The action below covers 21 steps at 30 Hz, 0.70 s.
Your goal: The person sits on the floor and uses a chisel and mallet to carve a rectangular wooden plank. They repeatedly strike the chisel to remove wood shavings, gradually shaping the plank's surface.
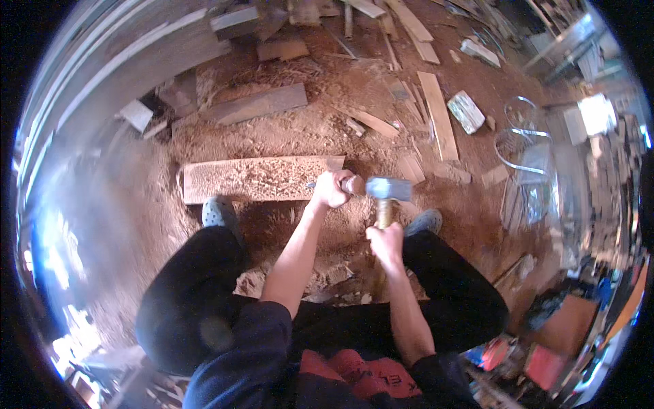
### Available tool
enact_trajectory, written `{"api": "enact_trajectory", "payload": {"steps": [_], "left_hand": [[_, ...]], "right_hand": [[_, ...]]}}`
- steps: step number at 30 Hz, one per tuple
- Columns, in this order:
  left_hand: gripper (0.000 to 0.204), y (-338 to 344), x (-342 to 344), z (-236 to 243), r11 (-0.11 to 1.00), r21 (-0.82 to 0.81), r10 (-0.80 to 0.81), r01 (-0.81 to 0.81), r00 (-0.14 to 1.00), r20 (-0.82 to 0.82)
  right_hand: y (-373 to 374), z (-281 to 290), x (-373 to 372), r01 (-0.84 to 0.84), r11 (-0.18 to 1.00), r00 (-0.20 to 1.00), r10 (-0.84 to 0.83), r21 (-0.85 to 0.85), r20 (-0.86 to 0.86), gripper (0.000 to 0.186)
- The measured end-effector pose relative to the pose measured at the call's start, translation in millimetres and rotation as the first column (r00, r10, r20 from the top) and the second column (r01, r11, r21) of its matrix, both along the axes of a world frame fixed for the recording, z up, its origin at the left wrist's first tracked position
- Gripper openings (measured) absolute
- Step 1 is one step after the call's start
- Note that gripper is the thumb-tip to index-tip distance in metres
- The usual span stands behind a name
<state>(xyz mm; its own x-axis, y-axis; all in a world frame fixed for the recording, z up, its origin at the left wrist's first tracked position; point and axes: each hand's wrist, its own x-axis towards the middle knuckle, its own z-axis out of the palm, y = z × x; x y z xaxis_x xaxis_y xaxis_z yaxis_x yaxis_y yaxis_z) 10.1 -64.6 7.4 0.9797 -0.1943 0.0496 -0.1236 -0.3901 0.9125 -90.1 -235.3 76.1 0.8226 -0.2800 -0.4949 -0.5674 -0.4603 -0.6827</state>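
A long wooden board (204, 176) lies crosswise in front of me, its upper face rough and strewn with wood chips. Over its right end, my left hand (332, 189) is wrapped round the wooden handle of a chisel (352, 184); the metal blade pokes out to the left, close to the board. My right hand (385, 240) grips a hammer (388, 189) by its light handle, below the grey metal head. The hammer head is just right of the chisel's butt, with a small gap between them.
My feet in grey clogs (219, 213) stand either side, the left against the board's near edge. Beyond lie a dark plank (259, 103), a long narrow plank (438, 117) and a pale block (466, 112). A wire-framed object (528, 167) stands at the right. Sawdust and chips cover the ground.
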Motion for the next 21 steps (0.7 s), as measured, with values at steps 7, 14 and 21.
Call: {"api": "enact_trajectory", "payload": {"steps": [7, 14, 21], "left_hand": [[0.031, 8.3, 2.4, -3.9, 0.999, 0.033, 0.012, -0.012, 1.0, 0.012], [0.031, 1.4, -0.2, -2.3, 0.999, 0.044, 0.035, -0.032, 0.997, -0.075], [0.032, 4.7, 3.0, 0.7, 0.999, -0.005, 0.04, -0.041, 0.998, -0.041]], "right_hand": [[-25.7, 154.9, -1.8, 0.258, 0.81, 0.652, -0.548, 0.526, 0.525, 0.019], [14.0, 14.5, 2.9, -0.144, 0.893, 0.928, 0.271, -0.427, 0.255, 0.012], [-18.3, -30.1, -20.0, 0.15, 0.984, 0.989, -0.147, 0.1, -0.034, 0.01]]}}
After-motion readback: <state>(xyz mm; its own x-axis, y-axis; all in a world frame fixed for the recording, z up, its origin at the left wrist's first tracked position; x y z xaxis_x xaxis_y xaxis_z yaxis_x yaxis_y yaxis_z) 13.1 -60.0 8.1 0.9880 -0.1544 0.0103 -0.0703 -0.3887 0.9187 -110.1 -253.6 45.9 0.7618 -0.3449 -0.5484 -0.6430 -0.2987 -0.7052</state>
